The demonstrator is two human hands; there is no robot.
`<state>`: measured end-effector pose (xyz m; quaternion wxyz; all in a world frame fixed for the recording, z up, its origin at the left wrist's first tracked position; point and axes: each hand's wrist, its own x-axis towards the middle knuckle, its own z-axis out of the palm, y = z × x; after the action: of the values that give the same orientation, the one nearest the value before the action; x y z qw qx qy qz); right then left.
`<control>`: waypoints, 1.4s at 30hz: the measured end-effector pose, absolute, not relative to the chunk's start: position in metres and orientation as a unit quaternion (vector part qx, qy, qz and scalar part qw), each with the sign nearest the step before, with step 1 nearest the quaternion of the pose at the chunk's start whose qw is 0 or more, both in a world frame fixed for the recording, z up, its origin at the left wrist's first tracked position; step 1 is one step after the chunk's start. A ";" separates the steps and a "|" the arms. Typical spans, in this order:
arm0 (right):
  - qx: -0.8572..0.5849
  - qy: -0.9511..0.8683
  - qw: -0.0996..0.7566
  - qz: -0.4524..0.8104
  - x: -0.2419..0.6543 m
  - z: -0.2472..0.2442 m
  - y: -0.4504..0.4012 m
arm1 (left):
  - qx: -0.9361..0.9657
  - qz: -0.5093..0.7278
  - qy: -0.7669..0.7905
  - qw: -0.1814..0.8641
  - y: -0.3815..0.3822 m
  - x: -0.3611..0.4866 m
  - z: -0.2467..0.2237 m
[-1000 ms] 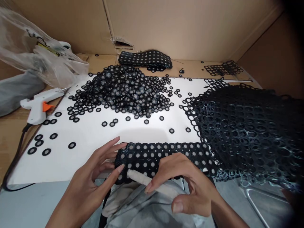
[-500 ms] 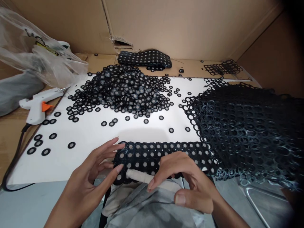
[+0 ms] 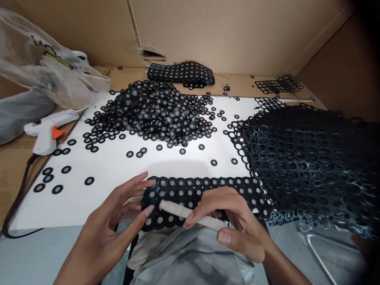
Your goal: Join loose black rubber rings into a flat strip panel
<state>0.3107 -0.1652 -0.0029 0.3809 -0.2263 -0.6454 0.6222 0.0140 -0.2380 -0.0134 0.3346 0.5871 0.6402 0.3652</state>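
My left hand (image 3: 114, 221) pinches the left end of a black strip of joined rings (image 3: 196, 192) with pale discs in their holes, thumb on top and fingers at the far edge. My right hand (image 3: 228, 215) is closed around a slim whitish stick (image 3: 175, 208), which looks wrapped and has a slightly flared tip. That tip points left, over the strip near my left thumb. At its right end the strip meets a large heap of black ring mesh (image 3: 297, 166). Grey cloth (image 3: 184, 257) lies below the strip, at my lap.
Behind the strip, a pile of black rings with pale centres (image 3: 157, 111) covers part of the white board (image 3: 118, 206), with loose ones around it. A white glue gun (image 3: 47, 130) and a clear plastic bag (image 3: 59, 75) are at left. A rolled strip (image 3: 181, 73) lies by the cardboard wall (image 3: 237, 35).
The whitish stick has risen a little and now lies over the strip's lower rows. My right hand has shifted only slightly, and my left hand stays on the strip's end.
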 end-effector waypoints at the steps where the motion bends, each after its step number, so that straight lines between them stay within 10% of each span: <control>1: -0.227 -0.644 0.380 0.624 0.311 -0.002 -0.165 | 0.587 0.367 0.640 0.334 -0.238 0.014 -0.013; 42: -0.255 -0.619 0.418 0.614 0.315 -0.009 -0.170 | 0.569 0.388 0.646 0.330 -0.242 0.020 -0.006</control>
<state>0.3146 -0.1700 -0.0086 0.4180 -0.2549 -0.6187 0.6144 0.0196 -0.2415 -0.0062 0.3295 0.5693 0.6456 0.3879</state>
